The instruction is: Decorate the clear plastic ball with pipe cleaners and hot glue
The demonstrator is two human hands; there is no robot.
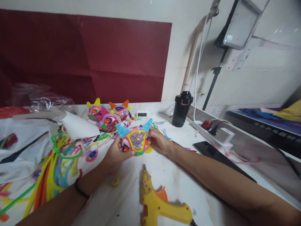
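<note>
Yellow plastic glue gun (160, 204) lies nearest the viewer on a white table (178, 175), nozzle pointing away toward the hands. No brand or label on it can be read.

Just beyond the nozzle, both hands hold a small craft (136, 140) made of coiled pipe cleaners: pink and yellow loops around a glittery centre, with two blue cone horns on top. It sits low over the table, between the hands. Left hand (116, 153) cups its left side, thumb pressed along the lower front edge. A black band circles that wrist. Right hand (160, 141) grips the right side, fingers curled against it; the fingertips are hidden behind the craft.

Left of the glue gun, loose pipe cleaners (51, 175) in yellow, orange, green and blue sprawl over the table, beside white plastic bags (21, 141).

Right of the craft, a black phone (209, 149) lies flat, screen dark. Past it, a white power strip (211, 133) with a red switch carries a white plug block.

Behind the craft stand three similar finished crafts (109, 116), with yellow, pink and orange horns. Just right of them sits a small white digital clock (142, 114); its digits are too small to read. Farther right stands a black lidded flask (182, 108).

At the back, a dark red sheet (84, 59) covers the wall.
</note>
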